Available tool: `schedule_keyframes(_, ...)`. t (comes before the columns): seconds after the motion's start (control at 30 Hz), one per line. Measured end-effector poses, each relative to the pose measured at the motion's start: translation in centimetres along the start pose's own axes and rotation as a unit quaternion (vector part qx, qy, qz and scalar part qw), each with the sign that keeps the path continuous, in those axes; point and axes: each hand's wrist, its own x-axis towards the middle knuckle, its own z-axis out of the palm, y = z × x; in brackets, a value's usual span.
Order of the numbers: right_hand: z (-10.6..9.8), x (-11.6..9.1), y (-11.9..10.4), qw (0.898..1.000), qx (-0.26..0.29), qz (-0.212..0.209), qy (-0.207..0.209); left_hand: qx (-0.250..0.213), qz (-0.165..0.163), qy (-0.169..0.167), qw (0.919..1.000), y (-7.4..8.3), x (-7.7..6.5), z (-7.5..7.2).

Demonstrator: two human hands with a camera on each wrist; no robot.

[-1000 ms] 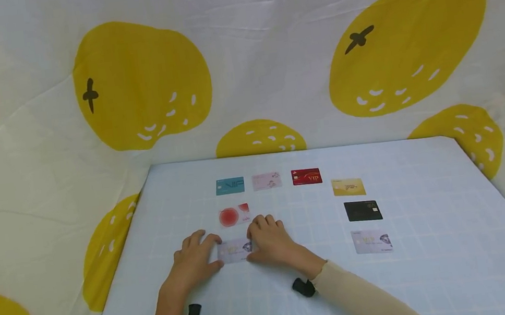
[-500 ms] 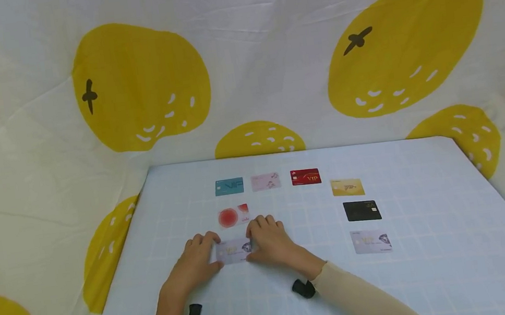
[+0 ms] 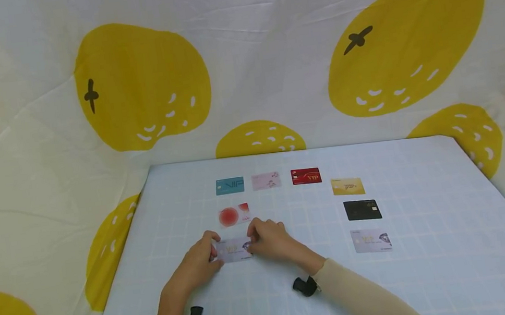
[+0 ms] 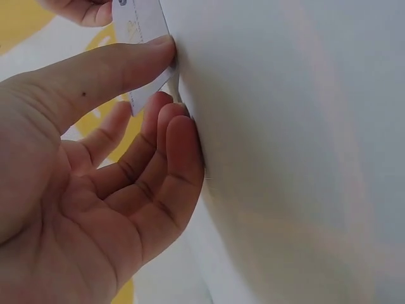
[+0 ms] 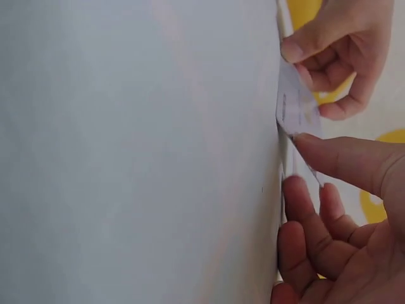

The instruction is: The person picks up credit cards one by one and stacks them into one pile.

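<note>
A pale purple VIP card (image 3: pixel 233 251) with a diamond picture lies between both hands. My left hand (image 3: pixel 196 264) holds its left end, thumb at the near corner and index finger at the far corner; the other fingers curl below in the left wrist view. At the right end, my right hand (image 3: pixel 272 240) pinches the card between thumb and index finger. In the right wrist view, the card (image 5: pixel 297 101) looks slanted against the tabletop; how far it is off the surface is hard to tell.
Beyond the hands lie a red-circle card (image 3: pixel 234 215), a teal card (image 3: pixel 230 186), a pink card (image 3: pixel 266 181) and a red card (image 3: pixel 306 176). Rightward are a gold card (image 3: pixel 348 186), a black card (image 3: pixel 362 210) and a matching purple card (image 3: pixel 371 240). A fruit-patterned cloth (image 3: pixel 265 72) hangs behind the table.
The right thumb has shifted from the card's near corner up along its right edge, closer to the index finger. Left fingers have curled in at the left edge. The card stays in nearly the same place.
</note>
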Motion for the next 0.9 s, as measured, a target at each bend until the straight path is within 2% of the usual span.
schedule_keyframes(0.23,-0.1,-0.1,0.3,0.999,0.042,0.003,-0.001,-0.044,-0.003,0.020,0.9988,-0.1,0.0,0.0)
schedule_keyframes(0.47,-0.3,-0.4,0.4,0.997,0.078,0.003,0.002,-0.067,0.000,0.037,0.9971,-0.6,0.2,0.3)
schedule_keyframes(0.67,-0.8,-0.4,0.6,0.992,0.124,0.012,0.002,-0.090,0.003,0.055,0.9944,-0.4,0.2,0.4)
schedule_keyframes(0.9,-1.3,-0.7,0.8,0.991,0.134,0.009,0.013,-0.120,0.004,0.074,0.9901,0.0,0.2,0.5)
